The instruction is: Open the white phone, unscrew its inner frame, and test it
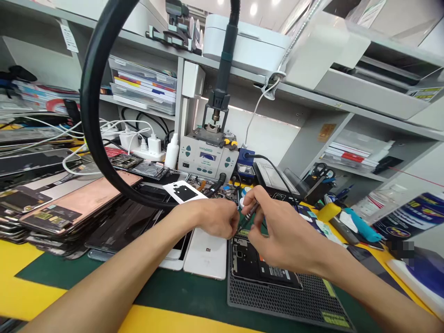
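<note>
An opened black phone (260,267) with its back off lies on a grey ribbed work mat (287,300). My right hand (277,231) is closed around a slim metal screwdriver (250,214), its tip pointing down at the phone's top edge. My left hand (217,217) is pinched shut just left of the tip, touching the phone's upper corner; whatever it pinches is too small to make out. A white phone back cover (207,255) lies beside the mat on the left.
A thick black hose (90,106) loops overhead from the hot-air station (207,157). Stacks of phone screens and panels (69,208) fill the left. Tools, a blue-handled item (360,227) and packets crowd the right. Shelves with boxes stand behind.
</note>
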### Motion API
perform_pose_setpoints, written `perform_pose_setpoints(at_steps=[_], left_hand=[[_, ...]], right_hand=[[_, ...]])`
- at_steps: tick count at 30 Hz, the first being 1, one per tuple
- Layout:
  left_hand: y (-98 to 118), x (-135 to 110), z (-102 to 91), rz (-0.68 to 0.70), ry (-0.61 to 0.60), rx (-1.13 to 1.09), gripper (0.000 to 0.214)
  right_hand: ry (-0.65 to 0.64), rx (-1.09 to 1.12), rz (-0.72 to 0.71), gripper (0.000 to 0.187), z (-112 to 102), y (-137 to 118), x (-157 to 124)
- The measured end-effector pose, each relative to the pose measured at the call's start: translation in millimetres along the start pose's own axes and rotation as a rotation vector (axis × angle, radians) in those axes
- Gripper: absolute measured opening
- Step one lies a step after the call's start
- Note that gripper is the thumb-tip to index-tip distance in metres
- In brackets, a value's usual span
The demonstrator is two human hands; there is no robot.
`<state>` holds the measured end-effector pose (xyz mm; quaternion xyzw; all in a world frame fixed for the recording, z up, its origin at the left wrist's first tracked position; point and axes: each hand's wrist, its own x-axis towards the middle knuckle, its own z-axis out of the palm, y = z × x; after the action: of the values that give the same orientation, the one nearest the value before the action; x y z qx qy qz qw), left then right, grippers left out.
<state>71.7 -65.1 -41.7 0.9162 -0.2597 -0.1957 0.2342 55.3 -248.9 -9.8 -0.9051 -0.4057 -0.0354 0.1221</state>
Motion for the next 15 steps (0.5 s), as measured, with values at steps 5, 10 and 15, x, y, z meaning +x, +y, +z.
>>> perform_pose_setpoints(at_steps=[5, 10, 15], left_hand=[[0, -1, -0.5, -0.016, 0.010, 0.006, 0.007], [0, -1, -0.4, -0.015, 0.010, 0.008, 0.009], [0, -1, 0.4, -0.004, 0.012, -0.006, 0.012]], right_hand=[[0.030, -0.005, 0.085, 0.018, 2, 3, 0], [0.054, 0.047, 0.086, 0.025, 6, 6, -3], [0.082, 0.131, 0.034, 0.029, 11, 7, -5]])
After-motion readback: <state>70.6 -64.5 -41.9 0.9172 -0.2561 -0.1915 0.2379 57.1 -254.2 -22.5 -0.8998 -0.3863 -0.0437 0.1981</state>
